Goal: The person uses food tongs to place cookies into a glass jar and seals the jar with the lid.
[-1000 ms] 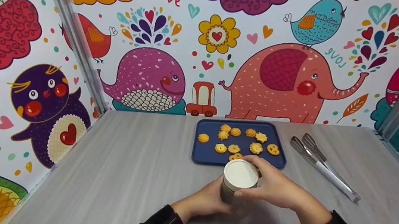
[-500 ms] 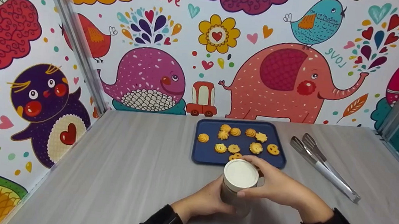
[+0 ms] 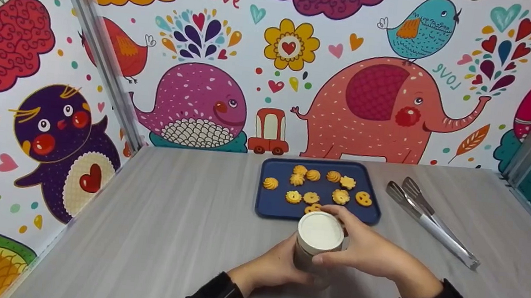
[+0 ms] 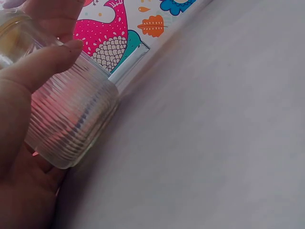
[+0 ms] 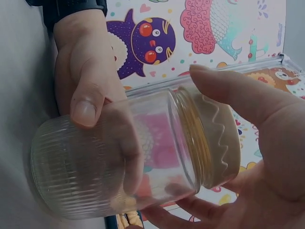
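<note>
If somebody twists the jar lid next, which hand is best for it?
The right hand, probably: its grip spans the cream lid. The left hand is wrapped round the ribbed glass jar below the lid, so it seems better placed to hold that steady.

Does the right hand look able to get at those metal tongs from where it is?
Probably yes, once freed: the right hand is holding the lid of the jar, but the tongs lie off to its right, with just bare table between.
</note>
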